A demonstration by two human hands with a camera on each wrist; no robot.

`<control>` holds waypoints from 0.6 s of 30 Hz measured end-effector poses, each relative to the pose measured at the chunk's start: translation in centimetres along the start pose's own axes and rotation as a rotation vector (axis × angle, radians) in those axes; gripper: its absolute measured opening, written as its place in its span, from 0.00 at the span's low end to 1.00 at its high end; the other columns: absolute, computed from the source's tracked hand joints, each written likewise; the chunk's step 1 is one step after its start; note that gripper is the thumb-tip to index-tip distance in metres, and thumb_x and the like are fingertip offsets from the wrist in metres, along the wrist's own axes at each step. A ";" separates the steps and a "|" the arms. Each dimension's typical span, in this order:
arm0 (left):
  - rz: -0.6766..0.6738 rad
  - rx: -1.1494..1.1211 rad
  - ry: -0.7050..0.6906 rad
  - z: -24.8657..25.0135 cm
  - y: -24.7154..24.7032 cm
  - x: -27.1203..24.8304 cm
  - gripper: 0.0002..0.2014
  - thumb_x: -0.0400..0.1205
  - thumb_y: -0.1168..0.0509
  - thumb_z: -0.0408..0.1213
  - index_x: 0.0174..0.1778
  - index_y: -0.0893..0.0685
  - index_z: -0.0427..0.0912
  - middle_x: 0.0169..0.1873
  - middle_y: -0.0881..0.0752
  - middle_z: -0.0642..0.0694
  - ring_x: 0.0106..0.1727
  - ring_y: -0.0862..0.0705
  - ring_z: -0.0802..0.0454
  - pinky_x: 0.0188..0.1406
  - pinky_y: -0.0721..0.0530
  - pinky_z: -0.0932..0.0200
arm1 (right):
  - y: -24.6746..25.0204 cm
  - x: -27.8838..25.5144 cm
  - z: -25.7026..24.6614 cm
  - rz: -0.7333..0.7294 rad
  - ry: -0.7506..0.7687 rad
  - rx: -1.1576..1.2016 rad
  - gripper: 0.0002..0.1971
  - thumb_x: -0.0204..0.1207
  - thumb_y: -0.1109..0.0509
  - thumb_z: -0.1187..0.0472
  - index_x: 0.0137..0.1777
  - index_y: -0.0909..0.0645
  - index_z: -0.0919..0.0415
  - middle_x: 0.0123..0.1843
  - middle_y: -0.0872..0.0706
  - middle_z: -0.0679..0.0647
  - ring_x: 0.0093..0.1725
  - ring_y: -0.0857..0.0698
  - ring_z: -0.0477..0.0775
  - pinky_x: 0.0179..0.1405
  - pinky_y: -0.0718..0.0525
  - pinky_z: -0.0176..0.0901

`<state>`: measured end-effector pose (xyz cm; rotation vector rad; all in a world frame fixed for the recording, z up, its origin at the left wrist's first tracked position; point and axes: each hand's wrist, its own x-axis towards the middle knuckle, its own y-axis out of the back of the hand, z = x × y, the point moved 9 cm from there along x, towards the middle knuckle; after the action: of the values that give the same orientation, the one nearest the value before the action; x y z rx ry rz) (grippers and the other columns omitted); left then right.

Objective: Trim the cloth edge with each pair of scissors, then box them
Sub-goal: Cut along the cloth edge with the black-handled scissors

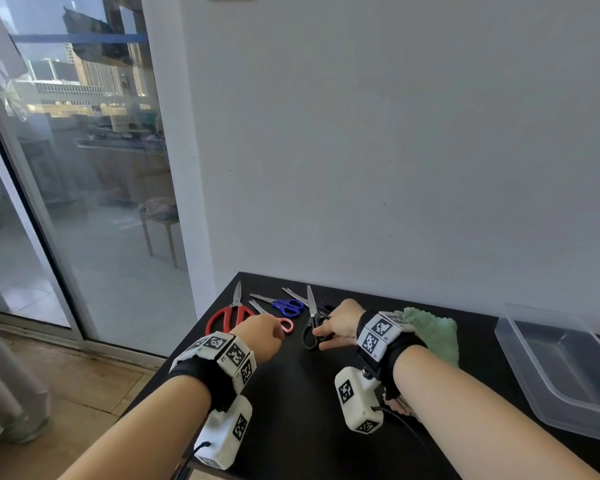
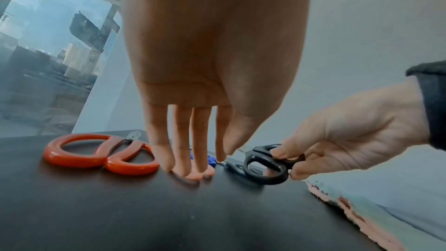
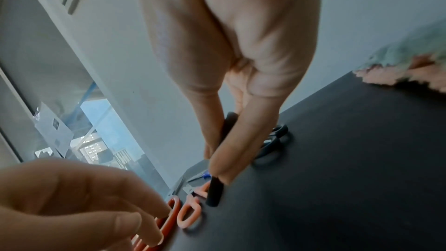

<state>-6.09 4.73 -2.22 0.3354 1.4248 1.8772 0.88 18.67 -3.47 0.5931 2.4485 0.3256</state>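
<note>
Several pairs of scissors lie at the table's far left: red-handled scissors (image 1: 227,317), blue scissors (image 1: 287,307), pink scissors (image 1: 287,325) and black scissors (image 1: 311,329). My right hand (image 1: 326,336) pinches one handle loop of the black scissors (image 2: 265,165), which still touch the table. A second dark pair (image 3: 274,138) lies just behind it. My left hand (image 1: 272,329) hangs over the pink scissors with straight fingers (image 2: 183,156) pointing down at the tabletop, holding nothing. The green cloth (image 1: 435,332) lies to the right of my right wrist.
A clear plastic box (image 1: 565,344) stands empty at the table's right end. The black table (image 1: 291,393) backs onto a white wall; its left edge drops to the floor beside a glass door. The near part of the tabletop is bare.
</note>
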 end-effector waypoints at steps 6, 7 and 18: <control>0.067 -0.043 -0.070 3.2 1.3 -1.5 0.14 0.84 0.41 0.35 0.63 0.16 0.43 0.61 0.15 0.45 0.61 0.17 0.50 0.60 0.19 0.60 | 2.9 -4.0 0.2 -0.017 0.133 0.200 0.10 0.72 0.28 0.79 0.34 0.22 0.68 0.32 0.20 0.56 0.36 0.15 0.52 0.39 0.09 0.49; 0.077 -0.045 -0.087 4.1 1.5 -1.8 0.15 0.84 0.41 0.35 0.64 0.17 0.42 0.62 0.16 0.45 0.62 0.17 0.49 0.61 0.20 0.59 | 3.4 -4.6 0.4 -0.013 0.157 0.221 0.09 0.72 0.28 0.79 0.35 0.22 0.69 0.32 0.20 0.55 0.36 0.15 0.52 0.39 0.09 0.48; 0.126 -0.225 -0.238 12.6 0.8 -4.0 0.20 0.85 0.40 0.39 0.73 0.28 0.42 0.58 0.16 0.41 0.57 0.16 0.45 0.53 0.21 0.58 | 8.1 -11.4 4.6 0.055 0.262 0.372 0.09 0.75 0.27 0.74 0.51 0.23 0.69 0.40 0.16 0.62 0.34 0.12 0.59 0.29 0.11 0.40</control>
<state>3.93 10.92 3.82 0.5280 1.0449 1.9999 14.68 20.67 1.38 0.8187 2.7733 -0.0402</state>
